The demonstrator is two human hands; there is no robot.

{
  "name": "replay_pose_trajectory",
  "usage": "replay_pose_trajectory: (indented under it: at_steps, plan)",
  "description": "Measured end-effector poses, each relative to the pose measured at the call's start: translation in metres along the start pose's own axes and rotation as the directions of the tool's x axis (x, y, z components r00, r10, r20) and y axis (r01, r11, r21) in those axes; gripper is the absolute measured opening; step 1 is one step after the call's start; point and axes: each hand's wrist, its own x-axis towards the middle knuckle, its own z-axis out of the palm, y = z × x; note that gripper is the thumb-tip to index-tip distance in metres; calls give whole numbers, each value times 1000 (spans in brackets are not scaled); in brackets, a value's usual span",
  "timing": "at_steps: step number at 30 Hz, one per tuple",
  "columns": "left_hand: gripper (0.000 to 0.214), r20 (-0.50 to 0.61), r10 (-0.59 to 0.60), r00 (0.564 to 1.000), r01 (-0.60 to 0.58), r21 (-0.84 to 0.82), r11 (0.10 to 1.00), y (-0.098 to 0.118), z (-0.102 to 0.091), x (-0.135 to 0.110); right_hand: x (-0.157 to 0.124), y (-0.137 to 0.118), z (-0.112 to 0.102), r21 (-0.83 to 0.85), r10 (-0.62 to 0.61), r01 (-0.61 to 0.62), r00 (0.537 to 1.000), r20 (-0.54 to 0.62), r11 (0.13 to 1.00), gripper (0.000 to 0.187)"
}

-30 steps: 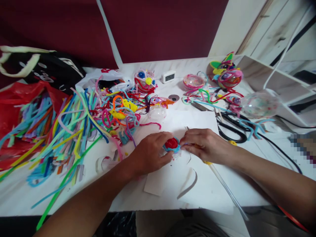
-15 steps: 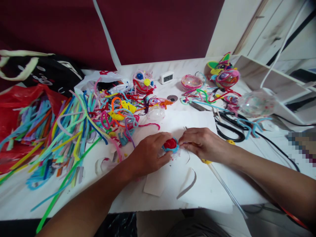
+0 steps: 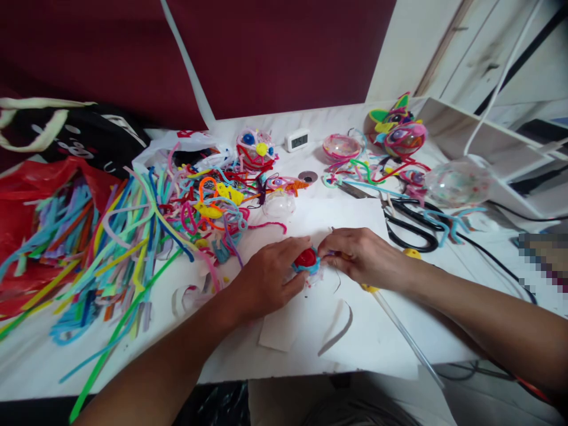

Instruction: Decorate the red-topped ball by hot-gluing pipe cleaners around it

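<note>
A small round craft piece (image 3: 307,260) with a red centre and a blue fuzzy rim rests on a white sheet of paper (image 3: 328,331) at the table's middle. My left hand (image 3: 268,278) grips it from the left, thumb and fingers around its edge. My right hand (image 3: 361,255) pinches its right side and also holds a yellow-handled tool (image 3: 412,254), whose clear rod (image 3: 406,340) runs toward the table's front edge.
A big heap of coloured pipe cleaners (image 3: 124,231) spreads left, partly in a red bag (image 3: 22,195). Black scissors (image 3: 415,222), clear plastic balls (image 3: 459,183), decorated balls (image 3: 255,148), a small white clock (image 3: 297,139) and a black cable (image 3: 497,254) lie behind and right.
Both hands stay on the craft piece with only slight finger shifts; the view has drifted a little to the right.
</note>
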Motion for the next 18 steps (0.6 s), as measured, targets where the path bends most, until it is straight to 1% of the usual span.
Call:
replay_pose_trajectory:
  at_steps: [3, 6, 8, 11, 14, 18]
  plan:
    - [47, 12, 55, 998, -56, 55, 997, -2, 0, 0, 0, 0, 1, -3, -3, 3, 1000, 6, 1000, 10]
    - [41, 27, 107, 994, -110, 122, 986, -3, 1, 0, -1, 2, 1, -14, -10, 10, 1000, 10, 1000, 11]
    - [37, 38, 124, 992, -129, 158, 979, -2, 1, 0, -1, 2, 1, -25, -19, 20, 1000, 15, 999, 10]
    - [36, 57, 119, 991, -129, 208, 970, 1, 0, 0, -1, 1, -2, -26, -11, 12, 999, 43, 1000, 11]
    - [38, 63, 117, 991, -128, 221, 967, 2, 0, 0, -1, 0, -4, -15, -1, 2, 998, 59, 1000, 14]
    - [39, 46, 148, 988, -154, 185, 971, 2, 0, 1, -2, 1, -5, 7, -10, 9, 998, 57, 1000, 17]
